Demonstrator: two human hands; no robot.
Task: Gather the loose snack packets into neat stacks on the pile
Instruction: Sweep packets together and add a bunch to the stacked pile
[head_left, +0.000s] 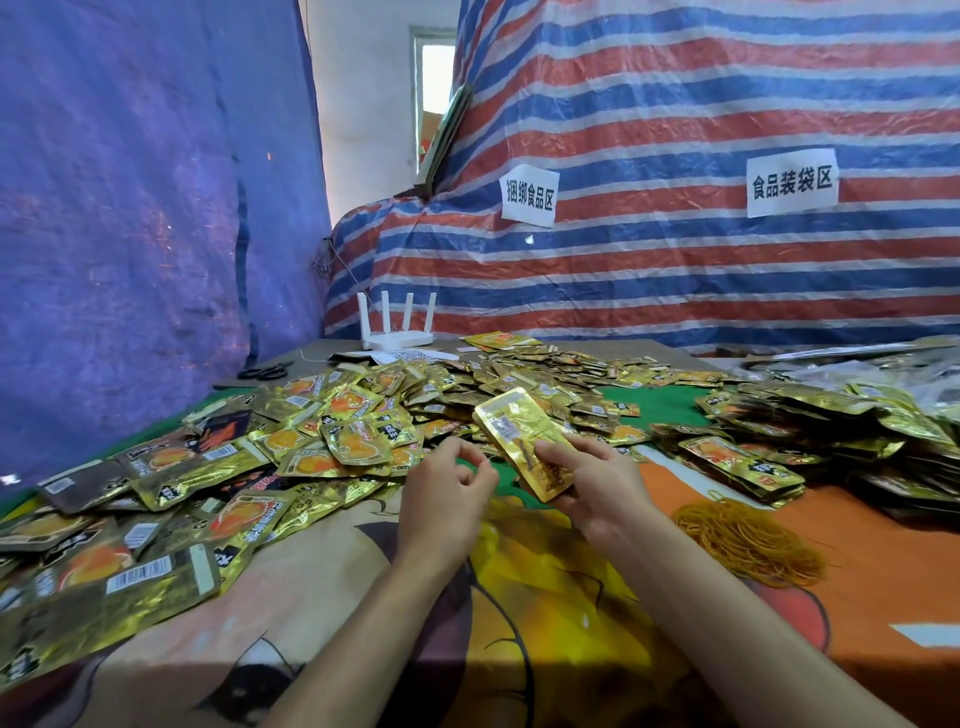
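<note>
Grips gold snack packet in right hand, thumb on top, tilted above middle of the table cloth. Curls left hand just beside, holding nothing. Shows loose packets heaped toward left edge, stacked packets and rubber bands toward right.

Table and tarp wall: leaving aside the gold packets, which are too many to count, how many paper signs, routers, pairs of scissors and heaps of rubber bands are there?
Paper signs: 2
Router: 1
Scissors: 1
Heap of rubber bands: 1
Total: 5
</note>
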